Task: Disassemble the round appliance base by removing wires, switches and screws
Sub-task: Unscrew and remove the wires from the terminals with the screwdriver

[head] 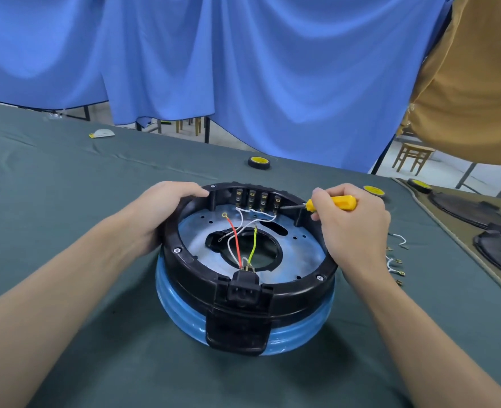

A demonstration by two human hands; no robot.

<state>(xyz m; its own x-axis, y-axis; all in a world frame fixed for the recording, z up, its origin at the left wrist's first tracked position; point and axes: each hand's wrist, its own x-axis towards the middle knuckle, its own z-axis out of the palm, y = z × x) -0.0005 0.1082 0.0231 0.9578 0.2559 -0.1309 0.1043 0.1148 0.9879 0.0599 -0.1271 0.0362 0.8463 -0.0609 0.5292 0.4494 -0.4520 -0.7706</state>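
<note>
The round appliance base (pixel 196 269) lies upside down on the table, a black ring on a blue body with a metal plate inside. Red (pixel 235 235), yellow-green (pixel 252 245) and white wires (pixel 247 217) run from the black power socket (pixel 242 287) at the near rim. A row of switches (pixel 256 198) sits on the far inner wall. My left hand (pixel 160 210) grips the far-left rim. My right hand (pixel 352 222) holds a yellow-handled screwdriver (pixel 336 203), its tip pointing at the rightmost switch.
Loose white wires with terminals (pixel 395 260) lie on the green cloth right of the base. Two tape rolls (pixel 259 162) (pixel 374 190) sit behind it. Black round covers (pixel 473 209) rest at the right on a second mat. Blue curtains hang beyond the table.
</note>
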